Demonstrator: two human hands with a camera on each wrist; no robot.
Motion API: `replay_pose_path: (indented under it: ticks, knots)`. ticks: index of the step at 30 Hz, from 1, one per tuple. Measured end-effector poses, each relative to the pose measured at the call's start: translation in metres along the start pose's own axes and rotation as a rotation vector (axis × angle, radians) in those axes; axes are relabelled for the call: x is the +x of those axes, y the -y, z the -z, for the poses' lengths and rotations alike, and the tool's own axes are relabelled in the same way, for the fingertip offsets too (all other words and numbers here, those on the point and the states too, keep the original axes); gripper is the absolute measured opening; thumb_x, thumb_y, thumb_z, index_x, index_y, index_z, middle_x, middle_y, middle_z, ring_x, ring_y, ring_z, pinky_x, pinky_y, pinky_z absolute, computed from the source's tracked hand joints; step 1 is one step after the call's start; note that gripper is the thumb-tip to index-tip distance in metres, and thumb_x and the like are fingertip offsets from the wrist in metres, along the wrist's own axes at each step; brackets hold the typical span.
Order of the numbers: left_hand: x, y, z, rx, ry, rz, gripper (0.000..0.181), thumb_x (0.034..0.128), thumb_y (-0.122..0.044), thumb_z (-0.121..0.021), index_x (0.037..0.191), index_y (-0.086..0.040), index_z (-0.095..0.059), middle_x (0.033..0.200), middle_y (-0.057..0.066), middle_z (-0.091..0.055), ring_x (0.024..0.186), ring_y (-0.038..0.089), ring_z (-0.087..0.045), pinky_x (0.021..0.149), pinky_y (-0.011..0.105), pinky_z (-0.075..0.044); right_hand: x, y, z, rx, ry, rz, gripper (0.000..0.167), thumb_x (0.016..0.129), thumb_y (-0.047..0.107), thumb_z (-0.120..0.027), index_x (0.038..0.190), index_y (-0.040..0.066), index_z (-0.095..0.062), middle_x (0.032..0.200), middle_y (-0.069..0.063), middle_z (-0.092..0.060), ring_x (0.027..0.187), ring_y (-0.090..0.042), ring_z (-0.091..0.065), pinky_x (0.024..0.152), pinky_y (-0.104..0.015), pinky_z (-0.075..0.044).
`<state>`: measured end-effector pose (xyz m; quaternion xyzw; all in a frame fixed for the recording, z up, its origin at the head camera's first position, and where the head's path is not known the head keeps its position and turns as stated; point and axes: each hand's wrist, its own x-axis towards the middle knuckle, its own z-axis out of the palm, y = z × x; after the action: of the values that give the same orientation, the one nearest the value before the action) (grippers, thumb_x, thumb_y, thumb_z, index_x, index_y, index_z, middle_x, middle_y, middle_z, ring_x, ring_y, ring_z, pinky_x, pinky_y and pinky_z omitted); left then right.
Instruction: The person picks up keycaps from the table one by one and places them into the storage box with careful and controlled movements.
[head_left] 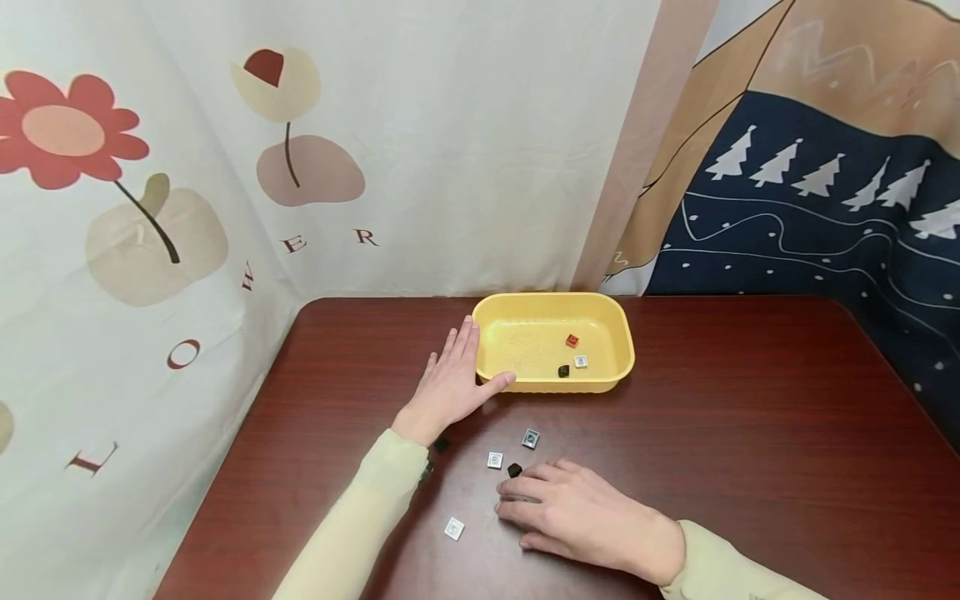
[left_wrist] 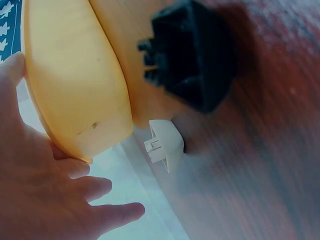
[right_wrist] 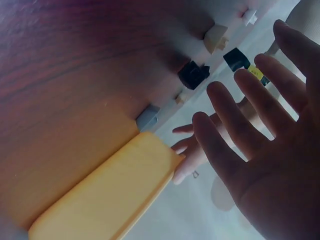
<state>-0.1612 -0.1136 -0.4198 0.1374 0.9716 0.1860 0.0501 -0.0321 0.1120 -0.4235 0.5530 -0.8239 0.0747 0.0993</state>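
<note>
Against the left end of the yellow bin (head_left: 555, 387) rests my left hand (head_left: 448, 390), fingers extended, thumb over the near rim. Inside the bin lie a red keycap (head_left: 572, 341), a white keycap (head_left: 581, 362) and a black keycap (head_left: 564, 371). My right hand (head_left: 573, 512) hovers palm down, fingers slightly bent and holding nothing, beside a black keycap (head_left: 514, 470). Around it on the table are a grey keycap (head_left: 530, 438) and two white keycaps (head_left: 495, 460) (head_left: 453, 528). Another black keycap (head_left: 442, 445) is partly hidden by my left wrist.
The dark red wooden table (head_left: 750, 433) extends to both sides. Behind its far edge hangs a pale curtain (head_left: 450, 150) with flower prints, and a navy cloth with white trees (head_left: 810, 217) hangs at the right.
</note>
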Motion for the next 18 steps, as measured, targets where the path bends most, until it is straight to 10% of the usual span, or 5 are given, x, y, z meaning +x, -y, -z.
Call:
replay_pose_path:
  ticks: [18]
  knots:
    - [0.0,0.0,0.001,0.0,0.007,-0.001,0.11,0.0934,-0.08,-0.046,0.166,-0.007,-0.006,0.174,0.006,-0.002,0.158,0.033,-0.01,0.12,0.064,-0.022,0.004,0.006,-0.012,-0.124,0.04,0.001,0.018,0.09,0.03,-0.078,0.106,0.027,-0.071,0.106,0.01,-0.064,0.091,-0.012,-0.059,0.073,-0.027,-0.048]
